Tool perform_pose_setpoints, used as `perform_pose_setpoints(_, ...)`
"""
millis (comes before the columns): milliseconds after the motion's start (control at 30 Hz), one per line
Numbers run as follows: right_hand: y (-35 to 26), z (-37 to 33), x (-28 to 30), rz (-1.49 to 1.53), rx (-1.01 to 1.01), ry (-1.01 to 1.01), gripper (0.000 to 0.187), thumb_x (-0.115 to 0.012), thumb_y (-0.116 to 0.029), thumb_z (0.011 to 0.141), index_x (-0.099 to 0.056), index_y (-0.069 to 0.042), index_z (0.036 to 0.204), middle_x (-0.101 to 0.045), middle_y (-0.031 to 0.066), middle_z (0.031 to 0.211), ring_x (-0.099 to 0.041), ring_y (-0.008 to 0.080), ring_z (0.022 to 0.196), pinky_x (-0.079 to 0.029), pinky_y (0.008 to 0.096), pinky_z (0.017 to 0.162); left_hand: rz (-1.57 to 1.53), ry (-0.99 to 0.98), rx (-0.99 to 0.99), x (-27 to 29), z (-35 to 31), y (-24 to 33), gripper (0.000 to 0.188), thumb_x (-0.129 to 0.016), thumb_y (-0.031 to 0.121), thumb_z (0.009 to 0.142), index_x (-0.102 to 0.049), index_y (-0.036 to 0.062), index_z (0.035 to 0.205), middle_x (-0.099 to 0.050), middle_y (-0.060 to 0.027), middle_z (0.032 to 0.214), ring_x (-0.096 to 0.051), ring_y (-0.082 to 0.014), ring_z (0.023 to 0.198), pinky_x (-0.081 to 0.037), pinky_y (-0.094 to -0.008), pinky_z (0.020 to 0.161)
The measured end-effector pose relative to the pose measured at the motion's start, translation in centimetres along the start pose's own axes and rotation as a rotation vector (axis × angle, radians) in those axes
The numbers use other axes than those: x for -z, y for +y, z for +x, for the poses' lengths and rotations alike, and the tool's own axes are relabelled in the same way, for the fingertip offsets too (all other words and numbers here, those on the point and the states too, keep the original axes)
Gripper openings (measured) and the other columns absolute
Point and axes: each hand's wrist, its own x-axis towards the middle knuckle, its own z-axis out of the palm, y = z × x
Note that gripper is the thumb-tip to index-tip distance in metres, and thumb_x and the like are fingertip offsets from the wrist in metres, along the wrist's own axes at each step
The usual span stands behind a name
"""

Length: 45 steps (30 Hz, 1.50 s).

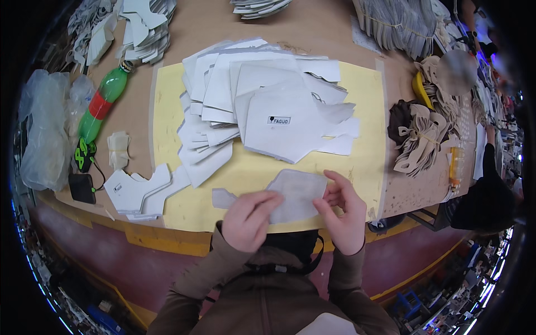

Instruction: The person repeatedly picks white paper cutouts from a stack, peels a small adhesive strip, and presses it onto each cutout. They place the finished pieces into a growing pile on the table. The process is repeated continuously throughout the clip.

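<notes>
A grey flat cut piece (298, 195) lies on the yellow sheet right in front of me, its narrow end (223, 198) showing to the left of my left hand. My left hand (251, 219) is over its left part, fingers bent and pressed together; whether they pinch anything is hidden. At the right edge of the piece, my right hand (343, 207) has its thumb and curled fingers apart, the thumb tip touching the edge. Beyond them spreads a loose pile of white cut pieces (223, 84) with grey edges; the top piece (279, 137) bears a small printed label.
More white pieces (137, 192) lie at the near left, by a black phone (82, 188), a small banded bundle (118, 149), a green bottle (111, 86) and clear plastic bags (44, 128). Beige banded bundles (424, 137) and a yellow-tinted bottle (456, 166) are at right. Grey stacks (396, 25) stand behind.
</notes>
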Motion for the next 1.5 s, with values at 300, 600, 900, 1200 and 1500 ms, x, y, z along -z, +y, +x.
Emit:
perform_pose_setpoints(300,0.3,0.0,-0.1,-0.158,0.040,0.028,0.015,-0.068,0.007,0.088,-0.071,0.003,0.102,-0.061,0.0077,0.086,-0.061,0.0146,0.073,-0.050,0.0258,0.068,0.130,-0.017,-0.034,-3.5,0.7,0.5,0.048,-0.062,-0.007,0.085,-0.060,-0.0039,0.133,-0.060,-0.0177,0.137,-0.061,-0.0338,0.120,-0.049,-0.0433,0.103)
perform_pose_setpoints(600,0.1,-1.1,-0.4,-0.453,0.267,0.143,0.029,-0.069,-0.003,0.089,-0.068,-0.002,0.118,-0.060,0.0146,0.127,-0.061,0.0314,0.112,-0.048,0.0431,0.093,0.458,-0.182,-0.036,-4.2,-0.1,1.3,0.068,-0.065,0.035,0.091,-0.048,0.0015,0.147,-0.046,-0.0141,0.154,-0.044,-0.0317,0.142,-0.038,-0.0473,0.113)
perform_pose_setpoints(900,2.9,-1.8,-2.5,-0.886,0.125,-0.016,0.064,-0.051,-0.033,0.101,-0.035,-0.007,0.157,-0.032,0.0151,0.164,-0.028,0.0351,0.152,-0.011,0.0631,0.121,0.449,-0.287,-0.012,-3.8,-0.1,1.3,0.086,-0.067,0.055,0.086,-0.042,0.0088,0.153,-0.035,-0.0137,0.162,-0.034,-0.0322,0.149,-0.032,-0.0510,0.117)
perform_pose_setpoints(1200,6.3,-0.2,1.3,-0.749,0.346,0.314,0.052,-0.049,-0.021,0.102,-0.044,0.000,0.149,-0.034,0.0228,0.161,-0.029,0.0421,0.150,-0.024,0.0523,0.121,0.425,-0.153,-0.461,-4.4,-2.0,-0.6,0.059,-0.062,0.036,0.094,-0.053,0.0101,0.146,-0.050,-0.0080,0.152,-0.048,-0.0222,0.140,-0.039,-0.0465,0.114)
perform_pose_setpoints(1500,5.0,-0.2,1.2,-0.562,0.376,0.399,0.046,-0.056,-0.015,0.100,-0.051,0.001,0.143,-0.038,0.0208,0.158,-0.035,0.0379,0.146,-0.026,0.0487,0.120,-0.418,0.372,-0.280,6.2,-5.4,0.4,0.043,-0.065,-0.002,0.088,-0.063,0.0002,0.130,-0.072,-0.0107,0.120,-0.071,-0.0254,0.107,-0.056,-0.0360,0.094)
